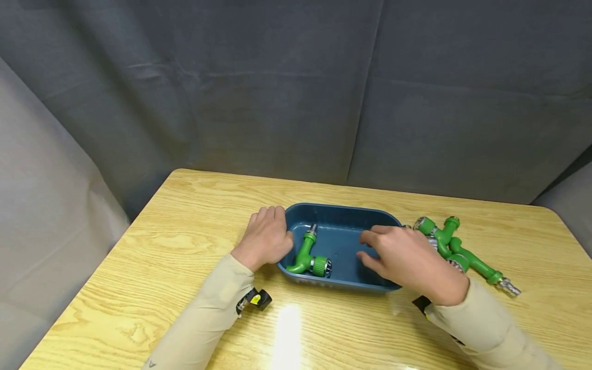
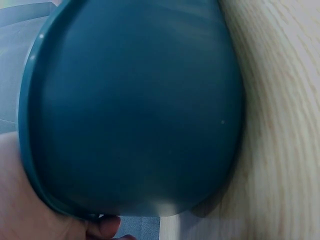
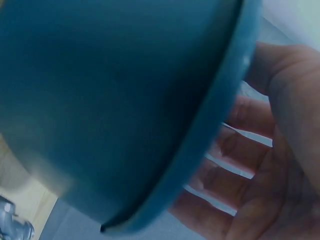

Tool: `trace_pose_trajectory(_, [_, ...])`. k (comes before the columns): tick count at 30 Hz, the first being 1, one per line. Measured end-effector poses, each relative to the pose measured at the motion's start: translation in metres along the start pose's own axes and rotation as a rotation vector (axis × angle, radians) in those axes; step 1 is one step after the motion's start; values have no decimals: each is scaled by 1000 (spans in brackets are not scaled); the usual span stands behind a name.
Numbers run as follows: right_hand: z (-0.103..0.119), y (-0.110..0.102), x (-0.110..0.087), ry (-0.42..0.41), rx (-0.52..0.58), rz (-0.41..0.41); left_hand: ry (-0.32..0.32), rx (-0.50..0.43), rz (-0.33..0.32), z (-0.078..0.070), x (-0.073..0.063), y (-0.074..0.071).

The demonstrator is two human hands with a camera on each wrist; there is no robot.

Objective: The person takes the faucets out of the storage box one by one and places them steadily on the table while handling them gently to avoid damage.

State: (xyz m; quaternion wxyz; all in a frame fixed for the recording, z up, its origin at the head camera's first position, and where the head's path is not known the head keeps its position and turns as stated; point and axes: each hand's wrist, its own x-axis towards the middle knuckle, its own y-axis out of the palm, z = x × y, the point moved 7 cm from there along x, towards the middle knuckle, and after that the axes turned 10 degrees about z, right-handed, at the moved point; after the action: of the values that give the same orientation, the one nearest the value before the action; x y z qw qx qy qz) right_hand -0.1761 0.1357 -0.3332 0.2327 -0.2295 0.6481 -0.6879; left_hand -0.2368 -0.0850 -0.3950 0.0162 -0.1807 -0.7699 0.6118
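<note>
A dark blue oblong tub (image 1: 341, 246) stands on the table. At its left end my left hand (image 1: 268, 235) grips the rim, the fingers folded over the edge; the left wrist view shows the tub's outer wall (image 2: 145, 110) beside that hand. Inside the tub, toward the left, lies a green tap (image 1: 305, 256) with a metal tip and a round ribbed knob. My right hand (image 1: 409, 259) hovers over the right end, palm down, fingers apart and slightly bent. In the right wrist view, these fingers (image 3: 237, 150) reach past the rim with nothing between them.
Right of the tub, partly behind my right hand, several green taps (image 1: 445, 237) lie in a loose pile. One tap (image 1: 481, 266) points its metal end toward the front right. A wooden table (image 1: 152, 257) carries everything, and a grey curtain (image 1: 277, 103) hangs behind its far edge.
</note>
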Motion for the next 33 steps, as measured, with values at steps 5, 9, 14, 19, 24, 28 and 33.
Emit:
trace_pose_trajectory(5, [7,3,3,-10,-1,3,-1,-4,-2,0,0,0])
trace_pose_trajectory(9, [14,4,6,-28,-7,3,-4,-3,-1,1,0,0])
trace_pose_trajectory(14, [22,6,10,-46,-12,1,-2,-3,-5,1,-1,0])
trace_pose_trajectory(19, [29,11,12,-56,-16,2,-3,-2,-5,2,-1,0])
trace_pose_trajectory(24, [33,15,16,-65,0,-12,-7,-5,-3,2,-1,0])
trace_pose_trajectory(28, [36,16,19,-74,13,-21,-8,-5,-4,2,-1,0])
trace_pose_trajectory(33, [39,17,23,-85,26,-15,-6,-6,-6,2,-1,0])
